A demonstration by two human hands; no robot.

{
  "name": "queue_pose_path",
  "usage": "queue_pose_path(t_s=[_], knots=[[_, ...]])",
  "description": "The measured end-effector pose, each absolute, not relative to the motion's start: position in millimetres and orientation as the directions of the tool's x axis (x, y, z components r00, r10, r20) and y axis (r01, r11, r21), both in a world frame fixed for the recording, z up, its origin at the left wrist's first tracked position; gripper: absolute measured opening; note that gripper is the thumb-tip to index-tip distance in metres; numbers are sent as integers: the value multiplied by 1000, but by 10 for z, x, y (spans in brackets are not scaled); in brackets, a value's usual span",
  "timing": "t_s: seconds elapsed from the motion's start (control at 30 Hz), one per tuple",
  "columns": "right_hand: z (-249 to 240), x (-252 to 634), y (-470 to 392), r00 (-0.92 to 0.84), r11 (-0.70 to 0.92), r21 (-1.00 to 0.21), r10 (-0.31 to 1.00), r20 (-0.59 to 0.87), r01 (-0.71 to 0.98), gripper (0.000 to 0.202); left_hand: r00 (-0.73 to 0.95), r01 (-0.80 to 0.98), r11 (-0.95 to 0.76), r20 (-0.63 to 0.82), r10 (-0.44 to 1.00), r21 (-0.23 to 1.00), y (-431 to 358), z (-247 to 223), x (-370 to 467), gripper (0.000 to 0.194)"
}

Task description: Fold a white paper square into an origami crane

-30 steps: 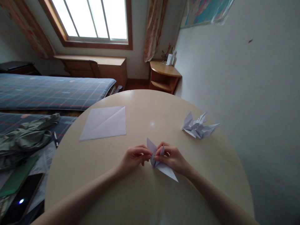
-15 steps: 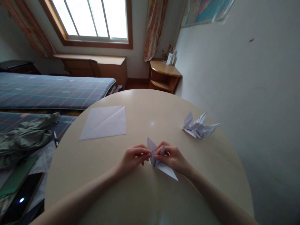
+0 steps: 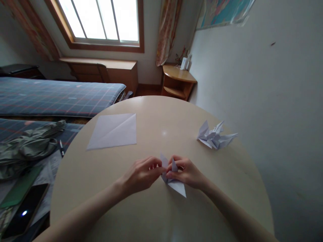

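Between my two hands, over the near middle of the table, is a white folded paper crane [image 3: 178, 187] with pointed flaps. My right hand [image 3: 186, 172] pinches it from the right, thumb and fingers closed about its middle, and one narrow point sticks up between the fingers. From the left, my left hand [image 3: 146, 172] pinches the crane's left part with thumb and fingertips. One wing stands up behind the fingertips, while another spreads toward me. Where the fingertips meet, the folds are hidden.
Creased white paper [image 3: 113, 131] lies at the table's [image 3: 164, 114] back left. Several folded paper cranes [image 3: 214, 136] sit in a cluster at right. Left of the table are a phone [image 3: 26, 210], a green folder [image 3: 21, 188], a pen [image 3: 62, 148] and crumpled cloth [image 3: 32, 143]. A wall borders the right.
My left hand has closed in on the crane and turned, its fingers now curled over the left part. The crane has tilted, its near wing swinging slightly left.
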State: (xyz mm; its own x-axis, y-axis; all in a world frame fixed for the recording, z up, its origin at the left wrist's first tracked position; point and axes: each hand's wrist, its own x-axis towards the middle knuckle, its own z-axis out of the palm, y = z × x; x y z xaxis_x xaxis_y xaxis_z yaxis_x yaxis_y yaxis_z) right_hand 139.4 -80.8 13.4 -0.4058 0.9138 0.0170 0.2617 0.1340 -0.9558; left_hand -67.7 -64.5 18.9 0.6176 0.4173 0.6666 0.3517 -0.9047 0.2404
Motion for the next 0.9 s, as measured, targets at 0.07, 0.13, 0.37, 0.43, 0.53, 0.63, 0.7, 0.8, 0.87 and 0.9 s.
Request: queue_pose_path(t_s=[0.07,0.13,0.37,0.43,0.53,0.63,0.7,0.8,0.87,0.9], knots=[[147,1379,-813,-400,149,-950,916,28,274,22,635,358,-916,671,382,182,-638,189,-689,15],[163,1360,-818,-386,165,-941,922,40,294,22,629,357,-921,689,360,155,-632,189,-697,16],[211,1288,-873,-332,275,-900,930,158,339,14,513,409,-908,799,314,95,-677,214,-676,6],[227,1277,-890,-314,333,-879,922,227,342,14,471,406,-908,829,302,100,-702,209,-665,7],[255,1266,-909,-287,397,-853,907,308,338,17,430,403,-908,852,300,116,-732,173,-665,7],[271,1258,-920,-258,437,-837,894,365,329,17,390,382,-909,862,323,167,-749,125,-680,9],[274,1255,-924,-242,452,-834,889,390,317,14,370,349,-912,863,344,215,-755,103,-682,9],[274,1256,-927,-223,453,-838,889,400,303,12,371,296,-907,839,398,300,-759,95,-657,9],[277,1258,-926,-214,454,-840,889,405,298,11,379,269,-894,814,441,359,-761,104,-627,8],[278,1259,-925,-212,456,-839,888,408,295,11,378,257,-883,800,465,392,-762,111,-611,9]])
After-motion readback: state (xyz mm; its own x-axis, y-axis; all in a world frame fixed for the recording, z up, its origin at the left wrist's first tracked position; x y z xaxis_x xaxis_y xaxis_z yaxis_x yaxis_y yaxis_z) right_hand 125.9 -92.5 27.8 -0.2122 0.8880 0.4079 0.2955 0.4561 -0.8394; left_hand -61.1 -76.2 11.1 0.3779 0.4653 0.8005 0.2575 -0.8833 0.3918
